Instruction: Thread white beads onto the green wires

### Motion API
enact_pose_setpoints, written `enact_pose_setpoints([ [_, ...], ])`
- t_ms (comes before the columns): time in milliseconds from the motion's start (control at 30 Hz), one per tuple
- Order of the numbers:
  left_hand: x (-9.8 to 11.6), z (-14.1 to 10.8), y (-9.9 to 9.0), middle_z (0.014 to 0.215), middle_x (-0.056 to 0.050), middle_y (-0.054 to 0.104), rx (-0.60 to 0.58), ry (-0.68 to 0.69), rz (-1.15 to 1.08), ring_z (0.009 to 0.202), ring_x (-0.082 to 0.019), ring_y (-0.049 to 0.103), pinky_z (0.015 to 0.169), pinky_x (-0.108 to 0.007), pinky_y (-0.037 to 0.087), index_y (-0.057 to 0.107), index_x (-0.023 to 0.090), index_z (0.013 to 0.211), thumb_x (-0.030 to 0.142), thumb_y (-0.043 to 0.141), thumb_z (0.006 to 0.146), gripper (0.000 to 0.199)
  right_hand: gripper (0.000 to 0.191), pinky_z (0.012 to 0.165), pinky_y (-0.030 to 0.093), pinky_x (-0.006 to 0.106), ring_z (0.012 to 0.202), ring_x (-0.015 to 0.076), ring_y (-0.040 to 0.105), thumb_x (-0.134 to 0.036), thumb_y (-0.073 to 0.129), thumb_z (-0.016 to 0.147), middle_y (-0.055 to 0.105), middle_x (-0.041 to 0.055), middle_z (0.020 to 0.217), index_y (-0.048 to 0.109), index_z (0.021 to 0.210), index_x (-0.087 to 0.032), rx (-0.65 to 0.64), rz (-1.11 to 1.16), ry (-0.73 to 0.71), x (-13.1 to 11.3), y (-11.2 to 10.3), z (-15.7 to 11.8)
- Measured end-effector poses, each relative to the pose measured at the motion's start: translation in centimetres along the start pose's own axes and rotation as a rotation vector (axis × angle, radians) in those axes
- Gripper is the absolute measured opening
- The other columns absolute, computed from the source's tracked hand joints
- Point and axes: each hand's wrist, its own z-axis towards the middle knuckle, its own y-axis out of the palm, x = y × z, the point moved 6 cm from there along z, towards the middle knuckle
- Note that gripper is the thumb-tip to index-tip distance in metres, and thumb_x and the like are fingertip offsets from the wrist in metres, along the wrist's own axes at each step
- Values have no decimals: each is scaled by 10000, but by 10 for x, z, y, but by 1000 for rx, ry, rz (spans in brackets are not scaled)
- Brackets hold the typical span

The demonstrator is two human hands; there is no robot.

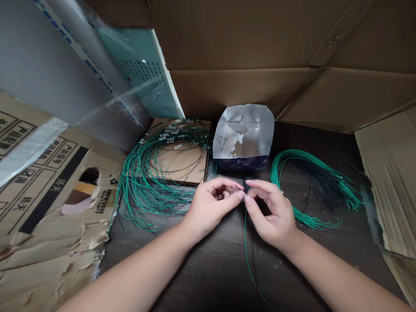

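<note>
My left hand (212, 203) and my right hand (271, 210) meet in front of the foil-lined bag, both with thumb and forefinger pinched. A thin green wire (246, 242) hangs down from between their fingertips, and a short dark end shows by the left forefinger. Any small piece between the fingertips is too tiny to make out. Just behind the hands stands the open bag (250, 163), silver inside and dark blue outside, with small white beads (232, 145) in it.
At left, many green wires (139, 182) with white beads lie looped over a flat cardboard box (182, 167). A bundle of green wires (282, 162) with black parts lies at right. Cardboard walls (234, 43) enclose the dark table (208, 277); a teal printed sheet (139, 65) leans at back left.
</note>
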Motion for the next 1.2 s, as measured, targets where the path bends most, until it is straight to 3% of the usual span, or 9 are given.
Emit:
enact_pose_setpoints([
  [200, 1, 1, -1, 779, -41, 729, 17, 52, -17, 688, -119, 604, 662, -238, 465, 785, 136, 836, 299, 827, 781, 177, 95, 659, 539, 254, 706, 136, 679, -144, 652, 977, 719, 10, 826, 660, 1044, -210, 9, -139, -36, -3, -2, 3],
  [367, -1, 3, -4, 821, -49, 723, 42, 143, 18, 748, -137, 611, 697, -251, 468, 790, 150, 840, 323, 808, 813, 176, 73, 716, 527, 282, 753, 150, 672, -146, 628, 985, 720, 24, 846, 678, 974, -197, -13, -215, -36, -14, -3, 10],
  [467, 0, 5, -7, 840, -44, 696, 69, 201, 31, 725, -127, 593, 660, -243, 460, 771, 149, 809, 342, 813, 808, 197, 113, 697, 512, 272, 733, 145, 653, -190, 617, 977, 693, 20, 812, 678, 883, -195, -44, -212, 54, -16, -4, 17],
  [600, -6, 9, -7, 755, -2, 646, 27, 130, -48, 576, -89, 521, 553, -225, 418, 735, 146, 852, 431, 818, 800, 301, 166, 622, 485, 274, 650, 153, 617, -295, 628, 909, 662, 14, 726, 684, 786, -197, -144, -183, 292, -12, -7, 20],
  [800, -3, 7, -1, 757, -10, 690, -14, 102, -118, 540, -78, 520, 518, -210, 430, 703, 144, 860, 536, 852, 745, 435, 227, 578, 442, 277, 608, 159, 577, -401, 611, 832, 638, 10, 655, 664, 750, -196, -276, -117, 553, -15, -17, -1],
  [1033, -1, 3, 5, 788, -43, 733, -83, 67, -161, 620, -109, 584, 551, -221, 475, 735, 130, 920, 490, 913, 680, 468, 280, 605, 462, 293, 623, 161, 578, -472, 674, 803, 667, 21, 687, 632, 764, -198, -191, 36, 670, -5, -15, -19],
  [1200, -2, 1, 11, 728, -18, 688, -159, 75, -92, 596, -96, 562, 566, -224, 463, 741, 120, 812, 466, 928, 667, 419, 328, 581, 472, 281, 608, 158, 601, -511, 736, 801, 730, 49, 725, 641, 795, -197, -101, 132, 689, -3, -13, -18],
])
